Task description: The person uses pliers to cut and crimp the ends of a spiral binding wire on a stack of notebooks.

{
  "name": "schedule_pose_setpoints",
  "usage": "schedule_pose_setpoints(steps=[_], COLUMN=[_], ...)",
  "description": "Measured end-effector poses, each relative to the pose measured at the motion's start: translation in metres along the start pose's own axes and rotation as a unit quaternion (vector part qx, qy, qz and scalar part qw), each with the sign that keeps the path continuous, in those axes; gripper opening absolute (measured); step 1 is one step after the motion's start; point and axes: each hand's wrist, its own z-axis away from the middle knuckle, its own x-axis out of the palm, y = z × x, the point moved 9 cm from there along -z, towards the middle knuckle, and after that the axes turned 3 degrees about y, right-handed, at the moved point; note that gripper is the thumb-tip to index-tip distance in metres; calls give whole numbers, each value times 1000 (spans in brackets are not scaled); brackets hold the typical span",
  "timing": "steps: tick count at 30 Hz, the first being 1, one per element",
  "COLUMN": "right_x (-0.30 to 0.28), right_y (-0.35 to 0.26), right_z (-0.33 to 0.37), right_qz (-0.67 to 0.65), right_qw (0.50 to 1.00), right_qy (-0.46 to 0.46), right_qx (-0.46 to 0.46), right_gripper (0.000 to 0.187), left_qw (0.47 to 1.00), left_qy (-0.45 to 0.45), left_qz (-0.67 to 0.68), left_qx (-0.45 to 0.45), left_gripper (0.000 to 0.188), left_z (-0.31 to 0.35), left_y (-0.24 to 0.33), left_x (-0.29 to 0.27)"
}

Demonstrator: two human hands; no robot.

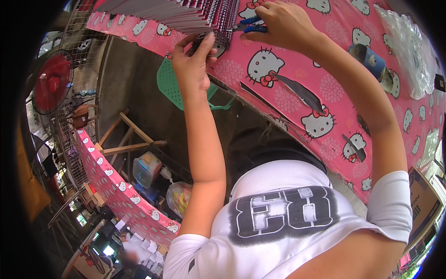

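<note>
At the top of the view lies a row of bound paper sheets (158, 16), with dark wire spirals (223, 14) along their right edge. My left hand (195, 58) is closed at the near end of the spirals, thumb and fingers pinching a dark coil (199, 43). In my right hand (285, 25) is a pair of blue-handled pliers (254, 25), gripped with the jaws pointing left against the wire spirals. Whether the jaws are closed on a wire is too small to tell.
The pink patterned table (288, 60) bears a black pointed strip (302, 90), a thin dark blade-like piece (354, 148), a blue can (369, 60) and clear plastic (409, 51). A green plastic stool (169, 83) stands below its edge. A red fan (53, 81) is far left.
</note>
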Motion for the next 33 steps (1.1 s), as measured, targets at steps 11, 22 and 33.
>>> schedule_pose_setpoints(steps=[11,22,33], right_x=[11,8,34], right_y=[6,5,9], right_z=[6,1,-3], right_qz=[62,-12,26], right_qw=[991,999,999], right_qy=[111,33,10], right_qx=[-35,-29,-25], right_gripper=[58,43,41], left_qw=[1000,1000,999], left_qy=[-1,15,8], left_qz=[5,-8,-33], left_qx=[-2,-21,-37], left_gripper=[54,56,54], left_z=[-3,-6,-9], left_y=[-13,-24,-34], left_x=[-1,-6,2])
